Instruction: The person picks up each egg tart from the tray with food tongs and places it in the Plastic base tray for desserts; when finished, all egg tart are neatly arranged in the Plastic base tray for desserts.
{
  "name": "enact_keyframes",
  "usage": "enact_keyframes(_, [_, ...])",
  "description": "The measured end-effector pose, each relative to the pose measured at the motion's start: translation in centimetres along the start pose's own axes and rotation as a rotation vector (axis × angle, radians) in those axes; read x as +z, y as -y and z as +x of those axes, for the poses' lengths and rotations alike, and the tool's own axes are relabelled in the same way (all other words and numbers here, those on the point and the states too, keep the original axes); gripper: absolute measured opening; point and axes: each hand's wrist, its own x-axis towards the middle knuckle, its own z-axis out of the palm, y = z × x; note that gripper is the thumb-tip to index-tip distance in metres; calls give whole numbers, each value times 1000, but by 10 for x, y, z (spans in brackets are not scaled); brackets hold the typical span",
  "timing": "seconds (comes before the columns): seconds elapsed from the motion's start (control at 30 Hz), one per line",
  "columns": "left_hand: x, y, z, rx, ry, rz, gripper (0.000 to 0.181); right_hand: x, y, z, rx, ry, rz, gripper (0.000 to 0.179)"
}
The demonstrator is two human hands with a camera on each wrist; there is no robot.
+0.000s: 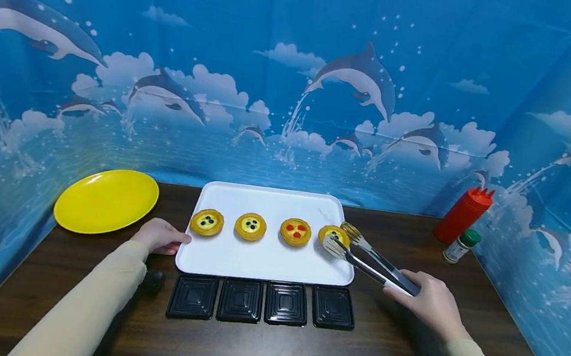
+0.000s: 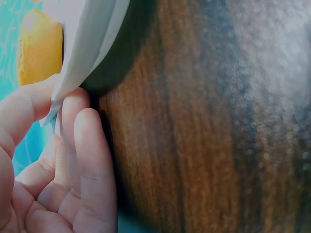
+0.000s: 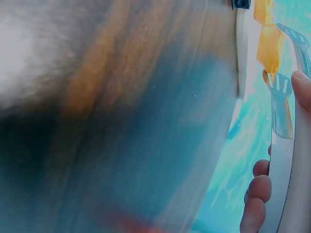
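Note:
A white tray (image 1: 264,261) carries a row of several egg tarts. Three tarts have dark berry dots, such as the leftmost tart (image 1: 207,222); one tart (image 1: 295,232) has red pieces on top. My left hand (image 1: 159,236) pinches the tray's left rim, thumb above and fingers beneath, as the left wrist view shows. My right hand (image 1: 429,302) grips metal tongs (image 1: 378,266). The spread tong heads stand on either side of the rightmost tart (image 1: 333,234), partly covering it; whether they touch it I cannot tell.
Several black square plastic trays, among them the leftmost one (image 1: 193,297), line the white tray's near edge. A yellow plate (image 1: 106,201) lies at the back left. At the back right stand a red squeeze bottle (image 1: 464,215) and a green-capped jar (image 1: 461,246). A dolphin-print curtain (image 1: 297,84) hangs behind.

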Motion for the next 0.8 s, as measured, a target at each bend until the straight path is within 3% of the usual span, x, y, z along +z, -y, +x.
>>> enact_keyframes(0.8, [2, 1, 0, 22, -12, -9, 43, -18, 4, -72, -2, -6, 5, 72])
